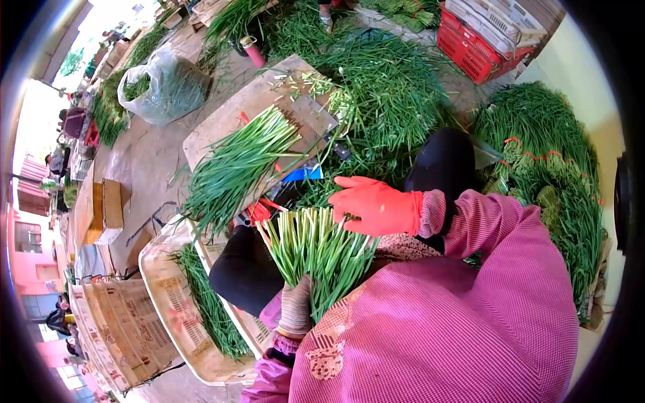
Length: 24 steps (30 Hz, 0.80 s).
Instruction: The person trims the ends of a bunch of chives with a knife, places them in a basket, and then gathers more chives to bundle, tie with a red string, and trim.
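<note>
My left hand (296, 307), in a pale knitted glove, is wrapped round a bunch of green garlic chives (316, 248) against my lap. Their white stem ends fan out upward, away from me. Just beside those ends is my right hand (369, 203) in an orange rubber glove, its fingers apart and nothing seen in them. A loose pile of chives (245, 161) lies across a wooden board (208, 138) in front of me. On the board's right part rests a flat metal blade (314, 115) with a dark handle (341, 150). Red ties (259, 211) hang near my left knee.
A large heap of loose chives (390, 87) spreads beyond the board. Tied bundles (537, 158) are stacked at my right, below a red crate (463, 47). A white crate (164, 285) with chives stands at my left. Farther off are a plastic bag (164, 84) and a pink bottle (252, 51).
</note>
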### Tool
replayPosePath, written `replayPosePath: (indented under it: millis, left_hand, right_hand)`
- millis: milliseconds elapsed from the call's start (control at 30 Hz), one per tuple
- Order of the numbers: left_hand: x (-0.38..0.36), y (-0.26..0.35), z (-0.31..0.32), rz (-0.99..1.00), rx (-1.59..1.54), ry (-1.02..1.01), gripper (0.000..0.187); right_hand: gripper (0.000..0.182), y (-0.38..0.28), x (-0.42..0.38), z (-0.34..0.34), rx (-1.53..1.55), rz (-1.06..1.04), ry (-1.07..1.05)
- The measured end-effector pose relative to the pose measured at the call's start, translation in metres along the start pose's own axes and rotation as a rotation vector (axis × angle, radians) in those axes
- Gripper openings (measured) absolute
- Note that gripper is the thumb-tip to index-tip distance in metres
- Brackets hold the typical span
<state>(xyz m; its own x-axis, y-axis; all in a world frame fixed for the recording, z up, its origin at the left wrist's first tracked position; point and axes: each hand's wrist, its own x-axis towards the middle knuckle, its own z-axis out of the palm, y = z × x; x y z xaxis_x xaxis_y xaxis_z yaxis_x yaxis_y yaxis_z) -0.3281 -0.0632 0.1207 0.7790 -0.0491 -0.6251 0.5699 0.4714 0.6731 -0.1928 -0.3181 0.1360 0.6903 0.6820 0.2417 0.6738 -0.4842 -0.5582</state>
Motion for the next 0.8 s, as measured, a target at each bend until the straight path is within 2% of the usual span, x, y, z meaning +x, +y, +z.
replayPosePath:
  millis: [167,233,267,367,433,500,533,600,633,700,733,800]
  left_hand:
    - [0.002,-0.006,-0.005,0.067,-0.001,0.032,0.032]
    - [0.008,-0.013,-0.018,0.050,0.190,0.078,0.032]
    - [0.005,-0.012,-0.010,0.068,0.131,0.092,0.030]
    - [0.001,-0.008,-0.005,0.064,0.109,0.072,0.031]
    - [0.001,-0.007,-0.003,0.054,0.103,0.084,0.032]
    - [-0.002,-0.003,0.002,0.040,0.009,0.063,0.032]
    - [0.000,-0.004,-0.002,0.046,0.015,0.048,0.031]
    - [0.001,-0.005,-0.004,0.046,0.027,0.057,0.031]
    - [0.001,-0.006,-0.005,0.047,0.040,0.067,0.031]
    - [0.001,-0.007,-0.003,0.059,0.033,0.084,0.030]
    - [0.000,-0.007,-0.003,0.068,0.029,0.102,0.030]
    - [0.000,-0.007,-0.001,0.076,0.041,0.115,0.030]
  right_hand:
    - [0.023,-0.009,0.006,-0.001,0.121,0.102,-0.100]
    - [0.027,-0.020,0.014,-0.002,0.106,0.206,-0.188]
    - [0.030,-0.021,0.017,0.001,0.101,0.228,-0.208]
    - [0.029,-0.021,0.021,0.010,0.091,0.188,-0.283]
    - [0.023,-0.021,0.021,0.012,0.134,0.187,-0.232]
    - [0.015,-0.011,0.028,0.005,-0.163,0.105,0.012]
    - [0.017,0.003,0.030,0.006,-0.428,-0.028,0.245]
    - [0.014,0.011,0.045,-0.030,-0.790,0.198,0.266]
    - [0.014,0.022,0.050,-0.046,-0.853,0.286,0.405]
    - [0.015,0.034,0.045,-0.074,-0.886,0.267,0.643]
    - [0.015,0.028,0.045,-0.078,-0.886,0.266,0.643]
    - [0.015,0.007,0.044,-0.080,-0.530,0.328,0.298]
